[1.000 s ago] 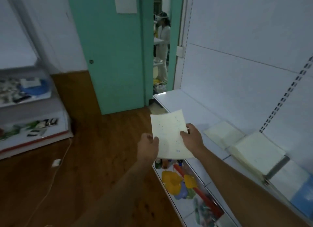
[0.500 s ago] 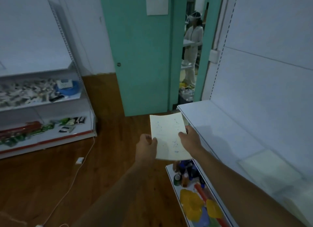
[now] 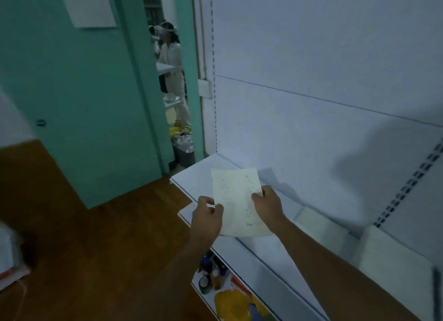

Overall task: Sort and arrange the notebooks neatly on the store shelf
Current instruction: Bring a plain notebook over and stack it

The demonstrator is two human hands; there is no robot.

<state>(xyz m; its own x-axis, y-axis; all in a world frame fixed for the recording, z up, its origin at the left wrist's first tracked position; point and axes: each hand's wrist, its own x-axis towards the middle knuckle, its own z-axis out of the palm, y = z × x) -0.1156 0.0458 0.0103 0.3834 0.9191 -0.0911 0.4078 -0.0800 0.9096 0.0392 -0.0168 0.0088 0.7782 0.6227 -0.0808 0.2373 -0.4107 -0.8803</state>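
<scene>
Both hands, left hand (image 3: 207, 219) and right hand (image 3: 266, 202), now holding pale notebook (image 3: 236, 201) over shelf (image 3: 191, 179) near end corner, closer than before; fingers pinching its side edges.

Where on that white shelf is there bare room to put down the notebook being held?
The far end of the white shelf, between the held notebook and the green door frame, looks bare. So does the strip under the right hand. Toward the right it is crowded with pale notebooks.
</scene>
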